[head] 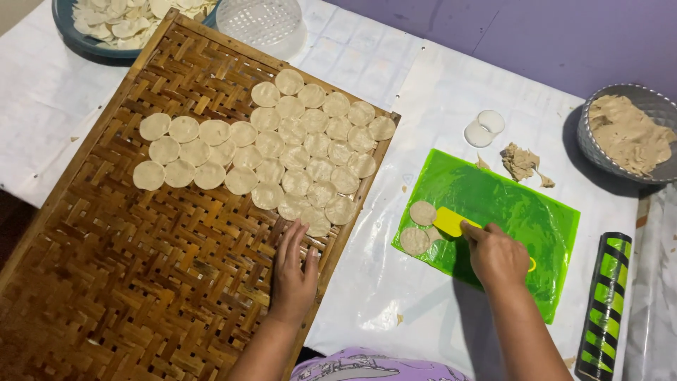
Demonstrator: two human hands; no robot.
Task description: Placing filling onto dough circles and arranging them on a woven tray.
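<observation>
You're in a home kitchen: a woven tray (162, 268) of dough rounds (296, 141) under your left hand (293, 271), a dough bowl (627, 134) beyond your right hand (497, 254).

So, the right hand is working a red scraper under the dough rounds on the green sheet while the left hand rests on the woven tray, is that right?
Not quite: the scraper is yellow, not red. The head view shows the right hand working it by the dough rounds on the green sheet, while the left hand rests on the woven tray.
</observation>
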